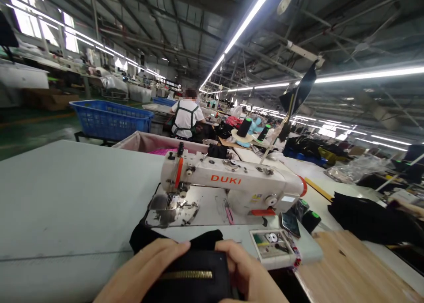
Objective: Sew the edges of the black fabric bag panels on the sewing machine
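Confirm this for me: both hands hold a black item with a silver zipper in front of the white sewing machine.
Wrong on colour: the head view shows a gold zipper, not silver. The rest stands: the left hand and right hand hold the black item in front of the white sewing machine.

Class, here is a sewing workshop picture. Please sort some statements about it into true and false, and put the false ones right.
1. The left hand and right hand both hold a black item with a gold-coloured zip. True.
2. In the picture, a blue basket is left of the sewing machine. True.
3. The machine's lettering is green. False: it is orange-red.
4. A pink tool lies on the wooden board. False: it lies on the machine's bed.
5. The person in white has their back to the camera. True.
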`<state>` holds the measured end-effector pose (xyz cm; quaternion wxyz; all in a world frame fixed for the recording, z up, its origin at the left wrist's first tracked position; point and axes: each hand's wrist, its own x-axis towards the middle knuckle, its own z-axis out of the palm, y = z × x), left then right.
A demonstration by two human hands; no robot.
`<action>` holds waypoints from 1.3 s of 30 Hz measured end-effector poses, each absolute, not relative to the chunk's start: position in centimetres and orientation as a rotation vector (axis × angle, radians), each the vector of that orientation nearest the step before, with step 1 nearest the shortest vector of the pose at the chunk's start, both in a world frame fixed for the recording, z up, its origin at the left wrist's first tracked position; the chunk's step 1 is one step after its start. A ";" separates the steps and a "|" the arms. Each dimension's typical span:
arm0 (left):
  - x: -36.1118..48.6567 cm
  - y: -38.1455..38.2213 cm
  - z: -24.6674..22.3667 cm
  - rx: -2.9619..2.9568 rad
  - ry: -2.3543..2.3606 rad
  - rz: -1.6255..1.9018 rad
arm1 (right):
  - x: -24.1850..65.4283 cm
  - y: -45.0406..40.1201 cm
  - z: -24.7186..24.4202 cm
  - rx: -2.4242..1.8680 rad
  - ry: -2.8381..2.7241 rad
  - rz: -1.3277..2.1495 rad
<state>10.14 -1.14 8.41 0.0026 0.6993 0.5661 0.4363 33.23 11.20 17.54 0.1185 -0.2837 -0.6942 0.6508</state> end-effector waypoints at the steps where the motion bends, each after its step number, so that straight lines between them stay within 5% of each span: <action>1: 9.4 -1.8 8.7 2.037 1.814 1.300 | 32.7 11.1 17.4 -0.864 -2.075 1.885; 8: 9.6 -2.8 12.6 1.332 1.585 1.128 | 29.6 9.8 15.2 -0.850 -1.914 1.582; 17: 10.1 -3.1 9.5 1.577 1.971 1.306 | 27.9 8.7 14.5 -0.823 -1.914 1.583; 21: 10.0 -3.1 10.6 1.331 1.796 1.247 | 27.7 8.5 15.1 -0.643 -2.044 1.614; 25: 8.9 -3.4 11.3 1.029 1.552 1.404 | 28.3 9.3 16.0 -0.623 -2.317 1.229; 39: 8.3 -4.7 12.5 0.966 1.476 1.400 | 28.0 8.8 16.0 -0.536 -2.227 1.079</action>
